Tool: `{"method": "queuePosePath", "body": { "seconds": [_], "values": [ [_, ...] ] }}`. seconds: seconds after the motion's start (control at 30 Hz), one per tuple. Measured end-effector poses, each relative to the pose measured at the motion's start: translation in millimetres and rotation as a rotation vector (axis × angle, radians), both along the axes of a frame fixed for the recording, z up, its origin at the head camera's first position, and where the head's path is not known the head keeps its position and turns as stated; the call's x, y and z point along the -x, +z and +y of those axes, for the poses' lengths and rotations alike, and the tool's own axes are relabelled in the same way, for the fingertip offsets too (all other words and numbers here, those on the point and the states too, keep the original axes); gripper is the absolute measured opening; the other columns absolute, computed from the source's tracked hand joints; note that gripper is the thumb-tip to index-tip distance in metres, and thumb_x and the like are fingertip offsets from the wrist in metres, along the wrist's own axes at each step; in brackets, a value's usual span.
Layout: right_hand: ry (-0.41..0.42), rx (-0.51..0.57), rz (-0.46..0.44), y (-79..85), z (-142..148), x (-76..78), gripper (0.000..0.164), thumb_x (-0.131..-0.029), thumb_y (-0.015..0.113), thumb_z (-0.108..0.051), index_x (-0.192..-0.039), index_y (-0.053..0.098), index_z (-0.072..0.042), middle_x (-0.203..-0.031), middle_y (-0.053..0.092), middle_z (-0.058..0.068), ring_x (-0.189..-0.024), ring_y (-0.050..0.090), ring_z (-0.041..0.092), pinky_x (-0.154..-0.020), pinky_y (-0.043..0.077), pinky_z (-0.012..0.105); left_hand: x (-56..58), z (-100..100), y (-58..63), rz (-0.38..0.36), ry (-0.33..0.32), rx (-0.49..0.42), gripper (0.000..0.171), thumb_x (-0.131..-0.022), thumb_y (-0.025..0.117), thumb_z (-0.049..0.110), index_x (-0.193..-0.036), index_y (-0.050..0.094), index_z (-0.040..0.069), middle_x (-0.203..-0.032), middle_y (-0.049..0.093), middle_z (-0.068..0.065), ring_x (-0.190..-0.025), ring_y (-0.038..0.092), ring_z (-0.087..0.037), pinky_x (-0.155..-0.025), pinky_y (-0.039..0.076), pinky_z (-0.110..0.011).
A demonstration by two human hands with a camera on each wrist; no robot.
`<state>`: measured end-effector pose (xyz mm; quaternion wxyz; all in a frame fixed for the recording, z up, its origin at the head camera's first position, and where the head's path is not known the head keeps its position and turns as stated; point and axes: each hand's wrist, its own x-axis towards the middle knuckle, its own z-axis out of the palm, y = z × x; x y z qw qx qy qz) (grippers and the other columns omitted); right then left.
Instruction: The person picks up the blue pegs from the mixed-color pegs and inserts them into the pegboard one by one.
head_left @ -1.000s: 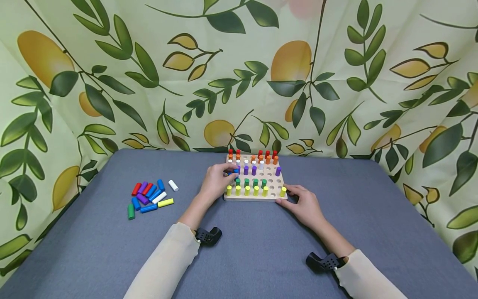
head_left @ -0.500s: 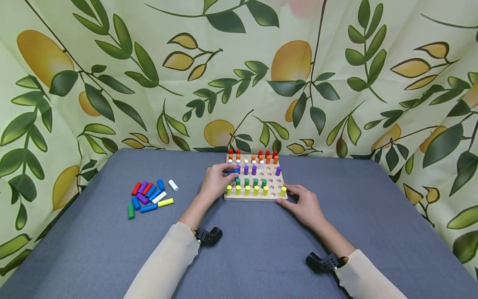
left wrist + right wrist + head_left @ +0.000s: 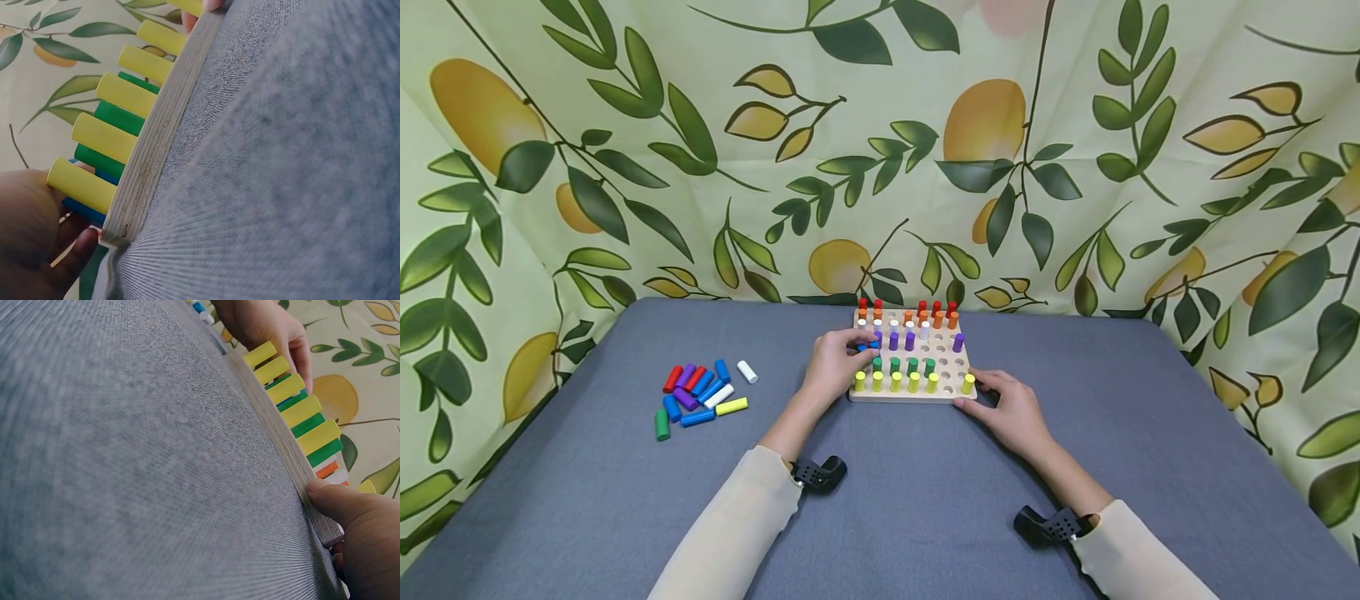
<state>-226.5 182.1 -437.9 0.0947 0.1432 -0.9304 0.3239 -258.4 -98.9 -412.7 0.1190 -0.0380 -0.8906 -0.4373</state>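
A wooden pegboard (image 3: 913, 397) carries rows of coloured pegs: red and orange at the back, then white, purple, blue, green and yellow at the front. My left hand (image 3: 832, 363) is over its left side and pinches a blue peg (image 3: 874, 344) in the blue row; fingers hide part of that row. Another blue peg (image 3: 84, 210) stands at the row's left end in the left wrist view. My right hand (image 3: 1011, 412) grips the board's front right corner, the thumb along the front edge in the right wrist view, near a yellow peg (image 3: 967, 383).
Loose pegs lie in a pile left of the board, among them a green peg (image 3: 662, 424), a yellow peg (image 3: 732, 407) and a white peg (image 3: 747, 372). A grey cloth (image 3: 917, 500) covers the table. Behind hangs a leaf-patterned curtain (image 3: 880, 192).
Both hands keep their places on the board, and the loose pegs lie as before. Only a very slight shift of the whole head view shows.
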Motion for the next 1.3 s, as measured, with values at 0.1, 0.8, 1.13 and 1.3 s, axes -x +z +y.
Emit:
{"method": "queuePosePath", "body": {
  "seconds": [0.1, 0.8, 1.13, 1.3],
  "values": [
    [-0.001, -0.002, 0.003, 0.5, -0.3, -0.2, 0.059, -0.086, 0.081, -0.032, -0.135, 0.064, -0.004, -0.124, 0.07, 0.018, -0.105, 0.064, 0.029, -0.087, 0.05, 0.047, -0.6, 0.1, 0.5, -0.01, 0.0, 0.004, 0.022, -0.091, 0.077, 0.017, -0.112, 0.077, 0.012, -0.107, 0.077, -0.004, -0.09, 0.063, -0.02, -0.082, 0.053, -0.036],
    [0.003, -0.008, 0.015, -1.7, 0.5, 1.2, 0.059, -0.086, 0.081, -0.032, -0.135, 0.064, -0.003, -0.123, 0.07, 0.018, -0.103, 0.064, 0.027, -0.087, 0.05, 0.046, 0.1, -3.6, 5.2, -0.082, -0.026, 0.042, 0.021, -0.095, 0.073, 0.022, -0.113, 0.078, 0.015, -0.115, 0.076, -0.003, -0.095, 0.062, -0.02, -0.082, 0.049, -0.035],
    [-0.001, -0.008, 0.012, -1.0, 0.1, 1.0, 0.059, -0.086, 0.081, -0.032, -0.135, 0.064, -0.003, -0.123, 0.069, 0.018, -0.105, 0.064, 0.029, -0.089, 0.05, 0.048, -1.6, -4.4, 10.9, -0.08, -0.049, 0.141, 0.02, -0.093, 0.074, 0.023, -0.112, 0.079, 0.016, -0.121, 0.075, -0.004, -0.096, 0.06, -0.02, -0.082, 0.048, -0.035],
    [0.0, -0.018, 0.013, -1.6, 0.2, 1.7, 0.059, -0.086, 0.081, -0.033, -0.135, 0.064, -0.004, -0.123, 0.07, 0.017, -0.104, 0.064, 0.028, -0.088, 0.05, 0.048, -1.8, -5.3, 12.5, -0.082, -0.056, 0.156, 0.02, -0.093, 0.074, 0.023, -0.111, 0.08, 0.017, -0.12, 0.075, -0.003, -0.098, 0.062, -0.019, -0.083, 0.049, -0.035]
  ]
}}
